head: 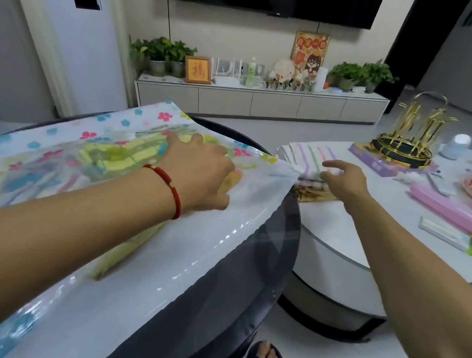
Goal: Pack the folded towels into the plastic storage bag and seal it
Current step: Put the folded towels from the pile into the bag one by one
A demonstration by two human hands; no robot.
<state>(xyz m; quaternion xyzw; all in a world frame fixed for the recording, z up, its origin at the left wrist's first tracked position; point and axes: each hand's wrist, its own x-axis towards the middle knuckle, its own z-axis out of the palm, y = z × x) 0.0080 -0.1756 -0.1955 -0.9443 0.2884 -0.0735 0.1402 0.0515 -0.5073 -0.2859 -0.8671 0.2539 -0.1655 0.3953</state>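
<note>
Two hands: both were seen reaching forward from the wearer, the left hand laid on the plastic storage bag, the right hand stretched toward the folded towels.
Left fingers: they were spread flat and pressed down on the bag, closed on nothing; the bag was judged to be pinned this way so it would not slide off the dark round surface while the other hand fetched more.
Right fingers: they were held loosely apart just above the near edge of the stack, with nothing gripped; contact with the cloth could not be told.
Bag position: it was spread across the dark surface on the left, with its pale open-looking end hanging toward the wearer and over the rim.
Bag appearance: clear, glossy film printed with pink, blue and yellow flowers was seen, with yellow-green folded cloth visible through it under the left hand.
Towels outside: a white towel striped in purple, green and pink was lying on top of a small stack, over a darker patterned piece, at the near corner of the white surface, just beside the bag's edge.
Progress: the packing was judged partly done, since some cloth lay inside and a stack remained outside; the sealing was not yet begun.
Nearby: a gold rack and a pink roll were left well apart from the towels.
</note>
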